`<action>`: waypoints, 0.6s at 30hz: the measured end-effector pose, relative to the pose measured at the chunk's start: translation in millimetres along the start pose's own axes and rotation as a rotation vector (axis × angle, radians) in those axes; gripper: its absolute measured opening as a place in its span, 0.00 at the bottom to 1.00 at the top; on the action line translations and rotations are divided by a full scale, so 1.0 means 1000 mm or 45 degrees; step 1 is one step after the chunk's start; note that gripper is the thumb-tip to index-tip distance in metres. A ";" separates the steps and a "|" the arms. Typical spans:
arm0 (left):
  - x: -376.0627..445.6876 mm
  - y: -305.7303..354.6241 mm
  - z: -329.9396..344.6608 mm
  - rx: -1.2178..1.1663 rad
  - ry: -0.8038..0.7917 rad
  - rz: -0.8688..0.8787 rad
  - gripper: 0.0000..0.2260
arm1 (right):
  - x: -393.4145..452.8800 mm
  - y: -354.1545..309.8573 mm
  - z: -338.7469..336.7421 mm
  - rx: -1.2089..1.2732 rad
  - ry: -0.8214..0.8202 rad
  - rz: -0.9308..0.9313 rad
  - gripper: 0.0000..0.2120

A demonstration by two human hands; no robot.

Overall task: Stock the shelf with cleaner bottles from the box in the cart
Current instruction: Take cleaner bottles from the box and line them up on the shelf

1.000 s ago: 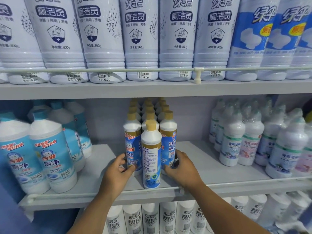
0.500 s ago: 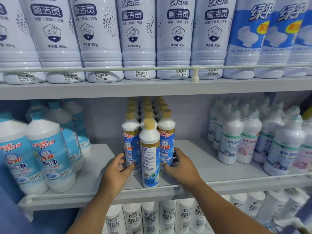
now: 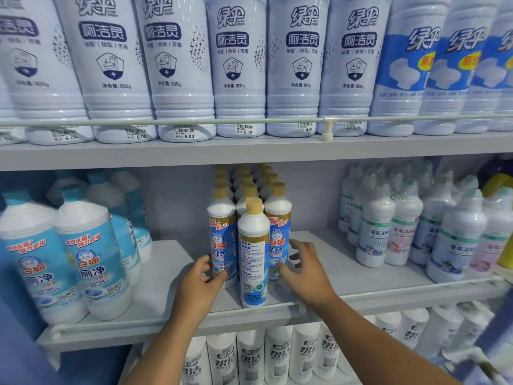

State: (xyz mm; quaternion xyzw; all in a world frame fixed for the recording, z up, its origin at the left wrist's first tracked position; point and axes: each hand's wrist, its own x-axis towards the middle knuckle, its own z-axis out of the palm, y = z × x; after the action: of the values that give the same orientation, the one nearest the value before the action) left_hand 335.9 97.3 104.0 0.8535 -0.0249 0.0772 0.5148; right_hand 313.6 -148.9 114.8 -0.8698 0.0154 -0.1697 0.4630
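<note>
Left hand [image 3: 200, 284] is pressed w/ thumb on left gold-capped white cleaner bottle [image 3: 222, 240]; right hand [image 3: 302, 269] is spread loose beside right gold-capped bottle [image 3: 277, 229] on grey shelf [image 3: 172, 273].

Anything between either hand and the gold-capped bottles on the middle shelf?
Nothing visible. The left hand already touches the left front gold-capped white bottle; the right hand is at the right front one. The back-label-out bottle stands between them.
</note>
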 end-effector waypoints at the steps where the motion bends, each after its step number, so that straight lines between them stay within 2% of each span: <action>1: 0.000 0.000 0.000 -0.013 0.003 -0.009 0.13 | -0.006 -0.004 -0.001 0.048 0.124 0.006 0.23; 3: 0.002 -0.001 -0.001 -0.026 0.010 -0.021 0.14 | -0.022 -0.016 0.003 0.128 0.289 -0.059 0.16; 5: 0.002 -0.002 0.000 -0.033 0.012 -0.010 0.14 | -0.043 -0.032 0.013 0.180 0.248 -0.123 0.15; 7: 0.003 -0.004 0.002 -0.046 0.022 -0.004 0.13 | -0.060 -0.050 0.028 0.200 0.151 -0.078 0.18; 9: 0.003 -0.004 0.001 -0.041 0.025 -0.016 0.14 | -0.065 -0.060 0.044 0.186 0.185 -0.001 0.27; 11: 0.003 -0.005 0.001 -0.027 0.035 -0.024 0.22 | -0.060 -0.066 0.054 0.168 0.266 0.075 0.31; 13: 0.002 -0.005 0.000 0.020 0.086 0.022 0.26 | -0.054 -0.069 0.057 0.107 0.313 0.122 0.30; 18: -0.010 0.004 -0.008 0.001 0.183 0.166 0.15 | -0.054 -0.064 0.044 0.070 0.176 0.063 0.25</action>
State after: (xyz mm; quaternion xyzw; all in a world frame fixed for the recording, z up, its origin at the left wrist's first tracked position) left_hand 325.0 101.7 109.7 0.8424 -0.0433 0.1717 0.5089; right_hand 267.9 -66.5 129.0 -0.8423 0.0642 -0.2181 0.4887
